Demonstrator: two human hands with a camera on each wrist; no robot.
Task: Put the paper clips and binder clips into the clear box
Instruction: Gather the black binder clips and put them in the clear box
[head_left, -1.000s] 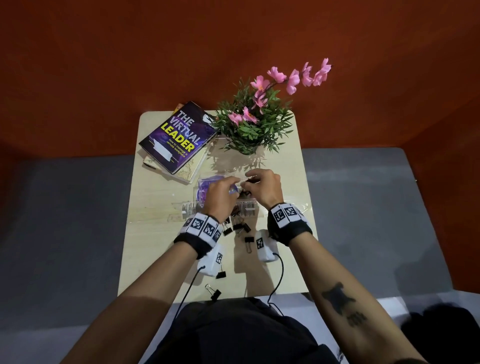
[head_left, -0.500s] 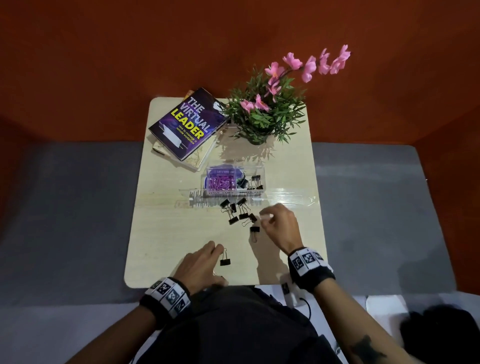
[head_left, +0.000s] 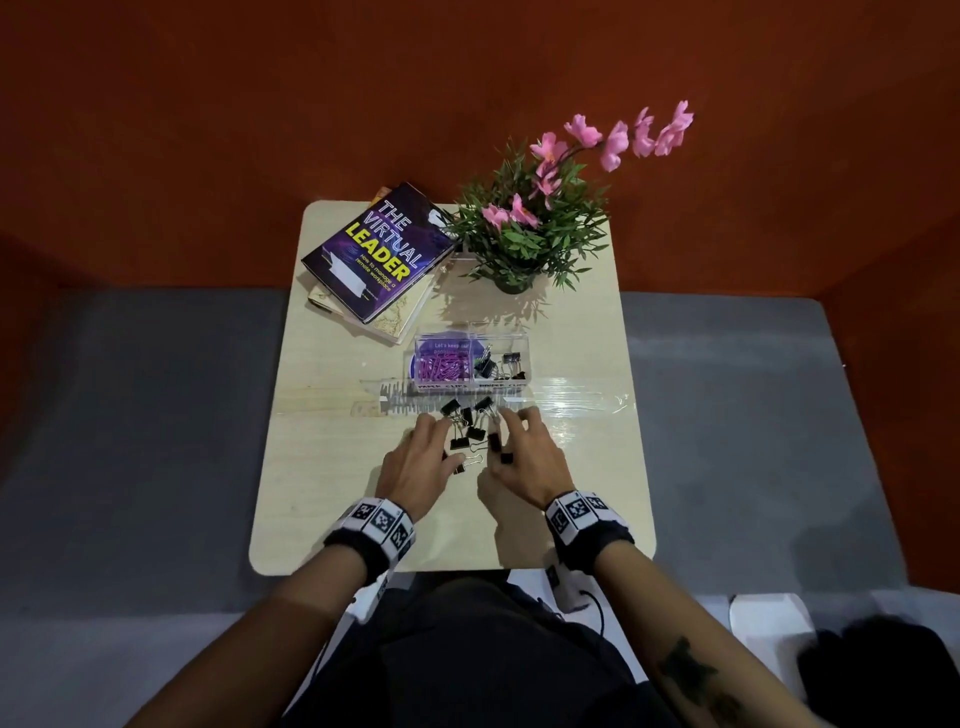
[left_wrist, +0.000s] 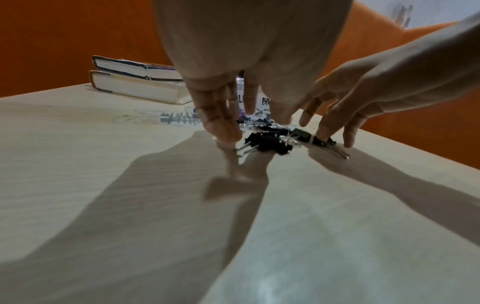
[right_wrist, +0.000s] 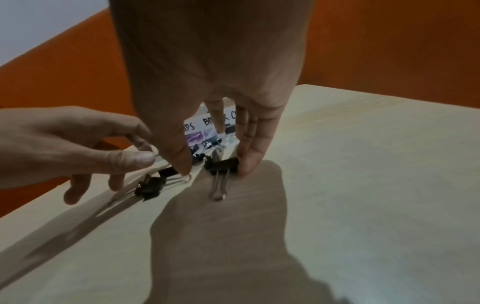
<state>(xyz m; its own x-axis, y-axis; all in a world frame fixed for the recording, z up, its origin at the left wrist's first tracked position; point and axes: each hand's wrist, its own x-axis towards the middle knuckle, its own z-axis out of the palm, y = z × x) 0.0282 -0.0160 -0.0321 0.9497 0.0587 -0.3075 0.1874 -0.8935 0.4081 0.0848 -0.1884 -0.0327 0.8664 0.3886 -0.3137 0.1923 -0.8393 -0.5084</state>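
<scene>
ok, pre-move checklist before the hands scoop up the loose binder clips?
1. Clear box open on top: ok, no lid on it.
2. Room in the binder-clip compartment: ok, only a few clips inside.
3. Loose binder clips gathered in one pile: ok, clustered between the hands.
4. Left hand and right hand flank the pile, fingers spread: ok.
5. Any clip gripped: not ok, fingertips only touch them.
6. Pink paper clips all boxed: ok, none seen on the table.
</scene>
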